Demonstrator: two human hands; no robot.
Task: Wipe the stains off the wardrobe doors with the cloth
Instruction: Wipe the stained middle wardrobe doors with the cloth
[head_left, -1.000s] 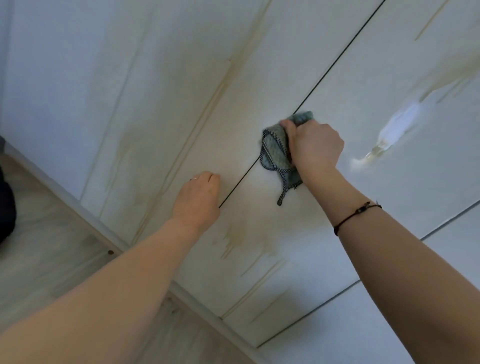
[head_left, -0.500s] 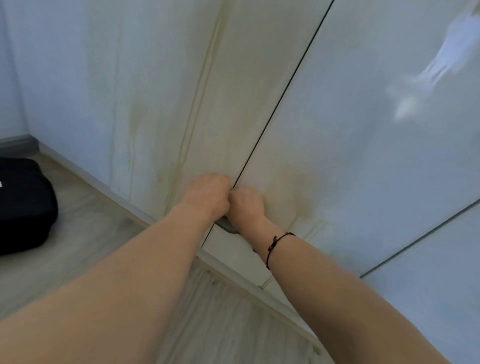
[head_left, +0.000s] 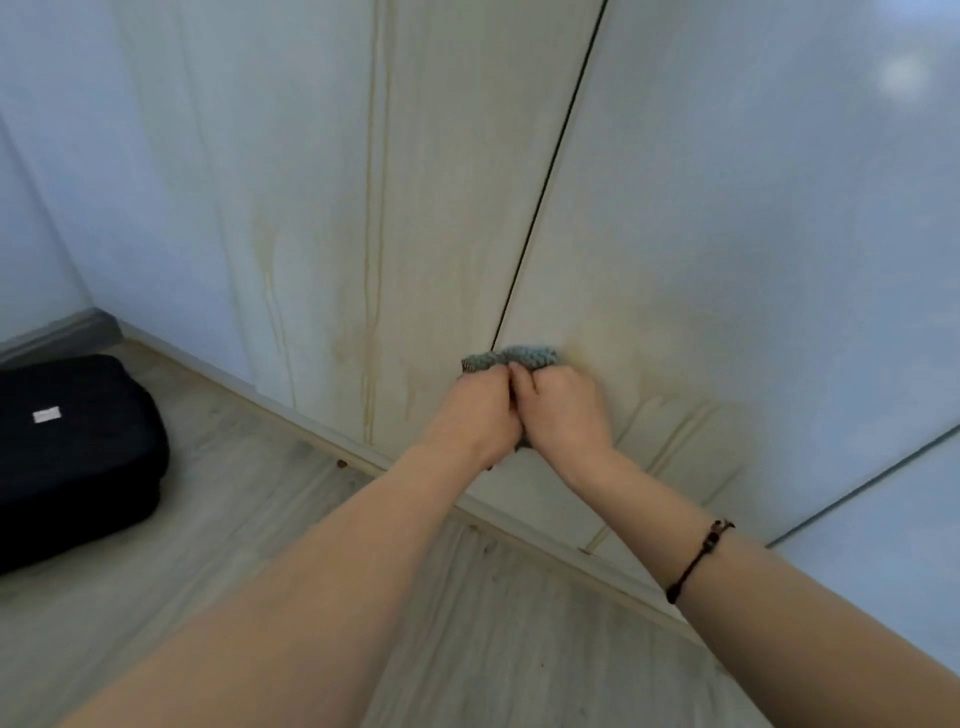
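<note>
Two pale wardrobe doors meet at a dark vertical gap; the left door (head_left: 322, 208) carries long yellowish drip streaks (head_left: 371, 291), and the right door (head_left: 727, 234) has a brownish smear with runs (head_left: 670, 415) low down. A grey-green cloth (head_left: 511, 357) is bunched at the foot of the gap. My left hand (head_left: 480, 413) and my right hand (head_left: 563, 413) sit side by side, both gripping the cloth, fingers curled over it. Most of the cloth is hidden under the hands.
A black case (head_left: 72, 452) lies on the light wood floor (head_left: 234, 519) at the left. The wardrobe's plinth (head_left: 519, 512) runs diagonally under the doors. A further door panel (head_left: 883, 545) starts at the lower right.
My right hand brought the cloth down from mid-door to the bottom of the gap. My left hand joined it and now grips the cloth too. The view tilted downward.
</note>
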